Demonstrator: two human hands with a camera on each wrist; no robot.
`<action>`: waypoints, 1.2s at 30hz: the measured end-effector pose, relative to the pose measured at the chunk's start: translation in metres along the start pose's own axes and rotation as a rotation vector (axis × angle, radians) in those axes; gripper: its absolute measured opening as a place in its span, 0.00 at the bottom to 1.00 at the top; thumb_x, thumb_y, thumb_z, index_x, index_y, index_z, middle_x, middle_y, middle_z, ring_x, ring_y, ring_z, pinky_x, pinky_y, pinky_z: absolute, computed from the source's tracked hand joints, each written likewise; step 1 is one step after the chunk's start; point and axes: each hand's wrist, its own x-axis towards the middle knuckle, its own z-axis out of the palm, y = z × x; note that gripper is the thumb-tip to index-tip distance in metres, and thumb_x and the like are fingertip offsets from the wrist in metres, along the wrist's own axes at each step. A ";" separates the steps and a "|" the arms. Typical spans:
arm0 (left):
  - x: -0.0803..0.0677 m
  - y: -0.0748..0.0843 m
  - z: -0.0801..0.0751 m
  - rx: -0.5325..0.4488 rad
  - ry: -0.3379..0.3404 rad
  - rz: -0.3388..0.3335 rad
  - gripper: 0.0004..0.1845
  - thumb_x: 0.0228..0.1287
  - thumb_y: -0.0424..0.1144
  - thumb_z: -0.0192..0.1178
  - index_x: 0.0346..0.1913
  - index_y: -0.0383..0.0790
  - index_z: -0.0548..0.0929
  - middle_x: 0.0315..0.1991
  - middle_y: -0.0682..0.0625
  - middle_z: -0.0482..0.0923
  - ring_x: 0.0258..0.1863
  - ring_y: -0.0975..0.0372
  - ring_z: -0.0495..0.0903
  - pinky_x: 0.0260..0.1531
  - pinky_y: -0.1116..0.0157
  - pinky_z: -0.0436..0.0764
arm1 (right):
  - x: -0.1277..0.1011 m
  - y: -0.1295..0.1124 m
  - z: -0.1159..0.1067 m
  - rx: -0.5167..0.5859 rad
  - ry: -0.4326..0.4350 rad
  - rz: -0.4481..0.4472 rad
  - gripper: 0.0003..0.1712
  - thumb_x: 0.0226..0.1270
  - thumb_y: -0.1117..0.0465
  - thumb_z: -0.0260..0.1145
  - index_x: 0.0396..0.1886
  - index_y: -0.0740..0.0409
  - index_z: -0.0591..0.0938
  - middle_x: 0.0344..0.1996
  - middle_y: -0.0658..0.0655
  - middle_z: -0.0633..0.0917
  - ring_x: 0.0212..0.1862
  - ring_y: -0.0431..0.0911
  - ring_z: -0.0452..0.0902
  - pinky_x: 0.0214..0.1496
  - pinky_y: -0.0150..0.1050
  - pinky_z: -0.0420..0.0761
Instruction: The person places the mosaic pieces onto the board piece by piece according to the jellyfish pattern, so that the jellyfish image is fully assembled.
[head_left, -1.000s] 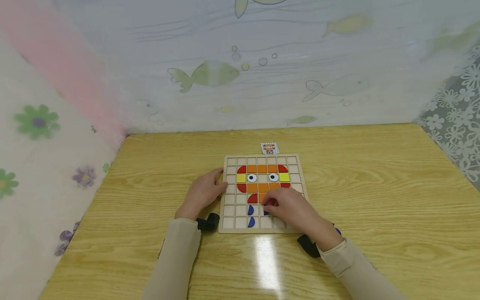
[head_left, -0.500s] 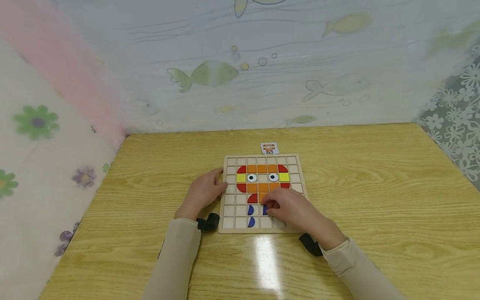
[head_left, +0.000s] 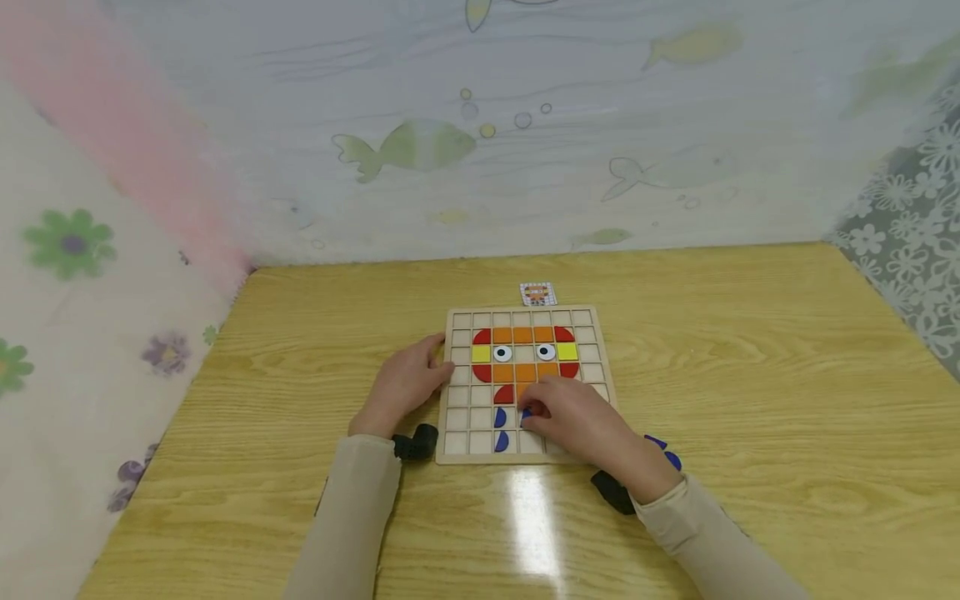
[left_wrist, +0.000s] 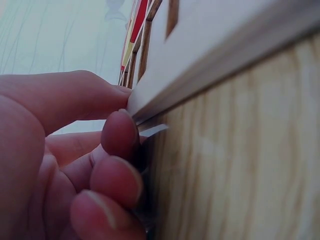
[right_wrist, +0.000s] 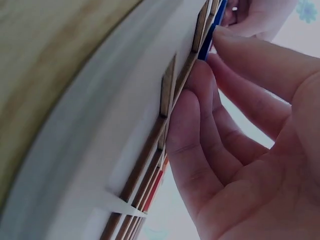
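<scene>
A wooden grid board lies on the table, with red, orange, yellow and blue pieces set in its cells. At its left edge my left hand grips the side; the left wrist view shows the thumb and curled fingers at the rim. Over the lower right part, my right hand pinches a blue half-circle piece in a cell below the orange ones. The right wrist view catches that blue piece by the fingertips, edge-on. Two more blue half-circles, one being this upper piece, fill cells to its left.
A small picture card lies beyond the board's far edge. Loose blue pieces lie on the table beside the right wrist. Black wrist devices sit by both wrists. A wall painted with fish stands behind the table.
The right hand has stayed at the same cell, its fingers shifting slightly around the blue half-circle. The loose blue pieces by the right wrist show more now. The left hand has kept its place.
</scene>
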 end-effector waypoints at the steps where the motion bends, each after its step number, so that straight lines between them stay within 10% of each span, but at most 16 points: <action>1: 0.000 0.000 0.000 0.003 0.003 0.000 0.30 0.61 0.49 0.53 0.66 0.48 0.61 0.23 0.52 0.72 0.20 0.60 0.69 0.21 0.65 0.67 | 0.000 0.000 0.000 -0.006 0.007 -0.002 0.06 0.54 0.57 0.67 0.33 0.49 0.82 0.27 0.42 0.75 0.29 0.37 0.66 0.32 0.34 0.68; 36: 0.000 0.002 0.001 -0.005 0.006 0.000 0.31 0.60 0.49 0.53 0.66 0.47 0.61 0.23 0.52 0.72 0.19 0.61 0.70 0.19 0.65 0.67 | -0.020 0.033 -0.031 0.002 0.025 0.029 0.09 0.59 0.55 0.63 0.39 0.50 0.81 0.29 0.43 0.74 0.30 0.37 0.69 0.33 0.34 0.71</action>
